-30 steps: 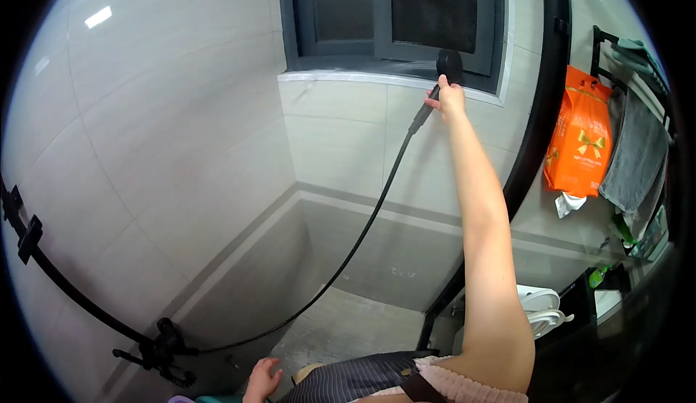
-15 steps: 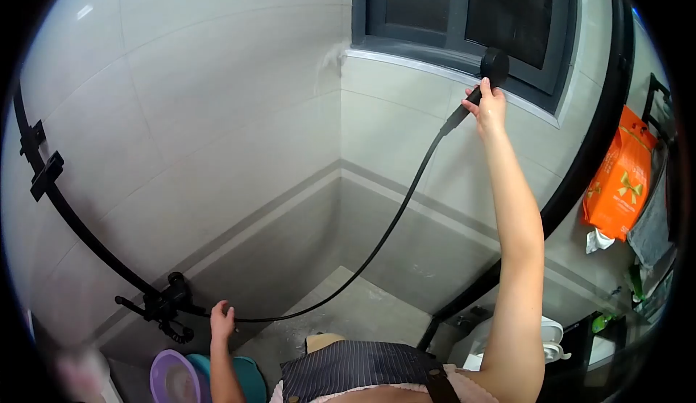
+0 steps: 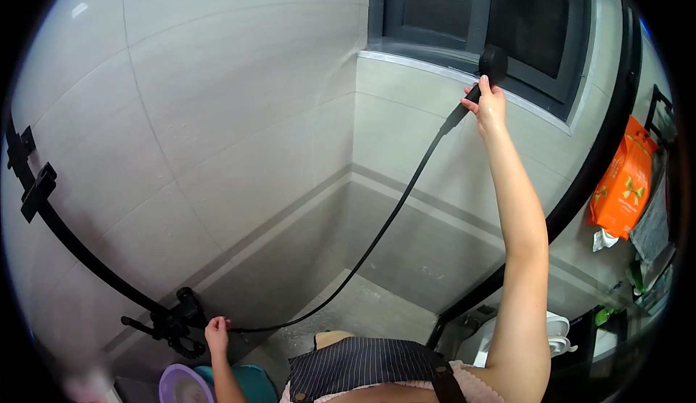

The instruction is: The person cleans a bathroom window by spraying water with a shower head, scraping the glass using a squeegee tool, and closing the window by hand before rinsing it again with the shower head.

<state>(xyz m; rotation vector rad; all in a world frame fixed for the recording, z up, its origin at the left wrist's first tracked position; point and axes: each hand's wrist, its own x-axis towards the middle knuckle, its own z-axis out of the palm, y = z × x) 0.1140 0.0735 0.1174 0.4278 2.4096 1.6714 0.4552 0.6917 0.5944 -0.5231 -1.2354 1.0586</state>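
Note:
A black handheld shower head [image 3: 494,66] is raised in front of the window, its handle gripped by my right hand [image 3: 489,105]. Faint water streaks run leftward from it along the sill. The black shower hose [image 3: 377,242] sags from the handle down to the lower left. Around the hose's low end, close to the black shower mixer [image 3: 176,322], my left hand [image 3: 217,332] has its fingers closed; they partly hide the hose there.
A dark-framed window [image 3: 475,26] fills the upper right. A black shower rail [image 3: 80,251] curves down the left wall. Purple [image 3: 168,385] and teal [image 3: 257,383] basins stand below the mixer. An orange tissue pack [image 3: 625,185] hangs at right, beyond a black frame bar [image 3: 580,185].
My left hand's fingers have curled closed at the hose. My right hand keeps its grip, while the spray has shifted from the wall corner toward the window. The view has turned slightly left.

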